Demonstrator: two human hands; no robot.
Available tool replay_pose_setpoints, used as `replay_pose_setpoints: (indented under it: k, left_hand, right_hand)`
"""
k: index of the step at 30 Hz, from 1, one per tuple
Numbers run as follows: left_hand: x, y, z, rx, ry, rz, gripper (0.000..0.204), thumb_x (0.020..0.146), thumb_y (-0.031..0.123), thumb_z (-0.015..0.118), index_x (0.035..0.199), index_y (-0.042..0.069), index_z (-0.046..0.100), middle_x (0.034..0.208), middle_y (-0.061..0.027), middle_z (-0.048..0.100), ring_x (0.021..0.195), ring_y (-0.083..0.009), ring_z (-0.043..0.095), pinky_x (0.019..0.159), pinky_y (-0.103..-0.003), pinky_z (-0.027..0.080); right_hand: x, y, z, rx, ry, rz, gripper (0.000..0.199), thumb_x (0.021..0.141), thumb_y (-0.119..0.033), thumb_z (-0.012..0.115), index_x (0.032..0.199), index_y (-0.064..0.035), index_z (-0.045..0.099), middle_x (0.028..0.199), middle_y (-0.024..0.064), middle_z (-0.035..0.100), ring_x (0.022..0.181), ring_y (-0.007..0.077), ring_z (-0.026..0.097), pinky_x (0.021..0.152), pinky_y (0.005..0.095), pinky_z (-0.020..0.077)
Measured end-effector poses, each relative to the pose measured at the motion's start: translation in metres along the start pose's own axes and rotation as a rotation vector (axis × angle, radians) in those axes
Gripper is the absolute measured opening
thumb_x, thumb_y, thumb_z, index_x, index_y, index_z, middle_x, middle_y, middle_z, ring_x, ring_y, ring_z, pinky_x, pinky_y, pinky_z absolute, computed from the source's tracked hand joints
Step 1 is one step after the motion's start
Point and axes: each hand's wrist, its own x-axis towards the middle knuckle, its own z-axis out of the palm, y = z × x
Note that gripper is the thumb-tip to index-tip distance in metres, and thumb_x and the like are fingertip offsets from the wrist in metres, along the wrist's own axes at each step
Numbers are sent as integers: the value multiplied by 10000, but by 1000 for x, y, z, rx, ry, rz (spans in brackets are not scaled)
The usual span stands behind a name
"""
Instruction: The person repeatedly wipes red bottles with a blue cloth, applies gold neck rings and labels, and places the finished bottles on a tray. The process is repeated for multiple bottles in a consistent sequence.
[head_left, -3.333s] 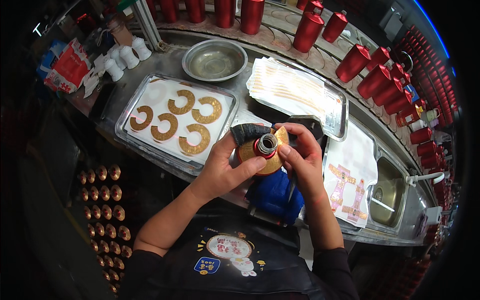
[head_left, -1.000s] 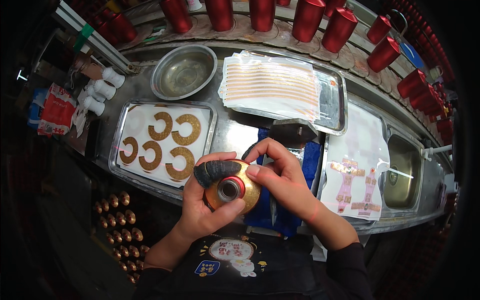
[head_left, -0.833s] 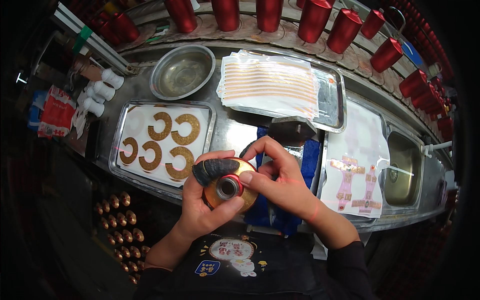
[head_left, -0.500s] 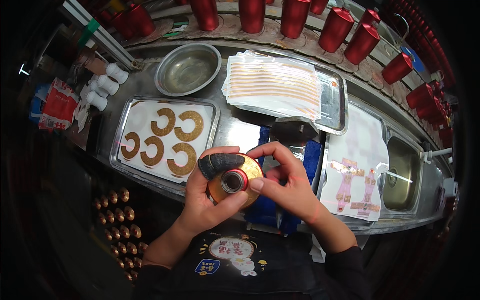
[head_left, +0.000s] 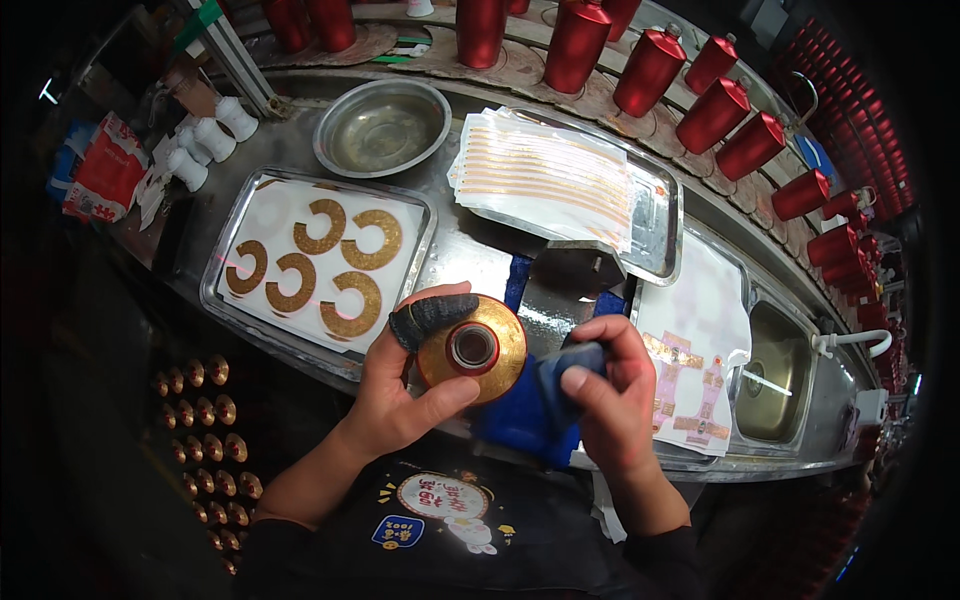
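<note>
My left hand [head_left: 395,400] grips a bottle [head_left: 500,345], its neck pointing up toward me. The bottle's round shoulder is gold with a red edge, and the open neck is ringed in red; its body is hidden below. A black sleeve covers one finger of that hand, which lies along the gold shoulder. To the right, apart from the bottle, my right hand [head_left: 620,400] pinches a blue-grey flat piece [head_left: 562,375], blurred so its kind is unclear. Beneath lies a blue cloth-like cover [head_left: 515,425] around a metal stand [head_left: 575,270].
Left, a tray [head_left: 212,270] holds a sheet of gold C-shaped decals [head_left: 350,305]. Behind are a metal basin [head_left: 385,125] and striped decal sheets [head_left: 545,175]. Right are pink-gold decals [head_left: 680,365] and a sink [head_left: 775,375]. Red bottles [head_left: 650,70] line the back; gold-topped ones [head_left: 205,410] stand lower left.
My right hand has left the bottle, moved right and taken hold of the blue-grey flat piece. The left hand still holds the bottle. The whole view has shifted slightly.
</note>
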Motion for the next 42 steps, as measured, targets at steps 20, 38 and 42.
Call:
replay_pose_setpoints:
  k: [20,38,42]
  left_hand:
    - [7,1,22,169,203,96,510,804,98,774,1264,-5,579,1153,-125,606,1050,-203,632,921,-326,512]
    - [-2,0,-6,-231,-67,-100,676,888,49,675,1499,29,386,1491,-133,470,1362,-233,482,1145,-405,394]
    - [-4,0,-6,-222,-54,-91,686,885,39,664,1508,41,377,1548,-129,436,1392,-241,461,1163,-413,374]
  right_hand:
    - [49,-12,3,-405,-5,-283,270,844,-94,791,1052,-6,644,1010,38,632,926,98,593,837,228,464]
    - [25,-28,6,-838,-511,-1057,254,670,11,820,875,-109,729,787,62,638,736,258,644,603,347,519]
    - [12,-25,14,-875,-539,-1110,255,678,14,805,906,-80,739,829,68,647,764,268,637,635,351,517]
